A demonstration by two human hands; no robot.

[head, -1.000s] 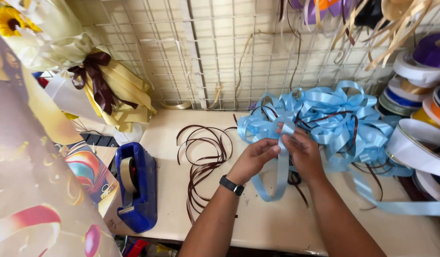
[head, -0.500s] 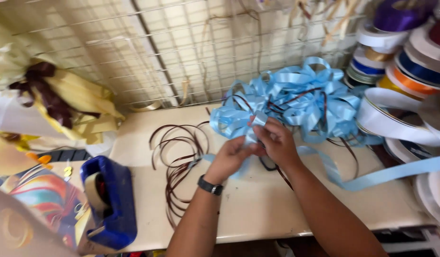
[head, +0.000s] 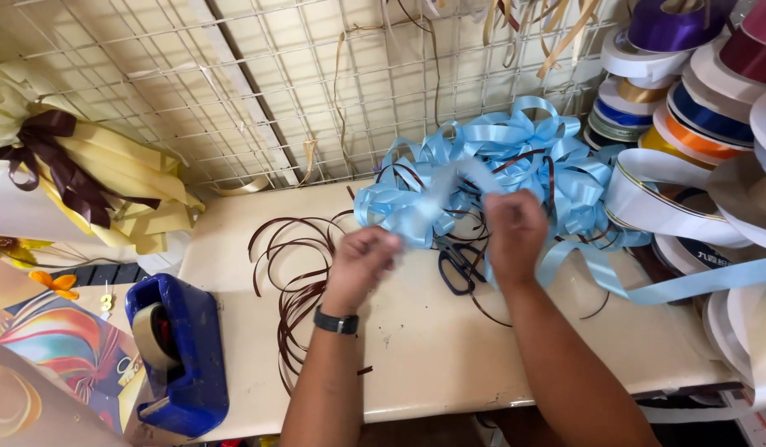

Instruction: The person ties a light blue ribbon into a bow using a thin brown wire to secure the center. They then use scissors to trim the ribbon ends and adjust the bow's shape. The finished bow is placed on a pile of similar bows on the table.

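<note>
Both hands working centre frame: left hand (head: 362, 257) and right hand (head: 513, 232) are pinching a light-blue ribbon (head: 432, 205) between them, just below the blue bow pile (head: 523, 157); scissors (head: 457, 263) lying underneath.

Glossy, smooth light-blue ribbon (head: 515, 157) sits between the hands; below them a matt, scuffed cream bench (head: 432, 348); behind, a metal wire grid (head: 234, 91).

A gift-wrapping shop bench: stacked ribbon spools (head: 697, 124), a wire grid wall (head: 234, 91), and a tape dispenser (head: 177, 352).
</note>
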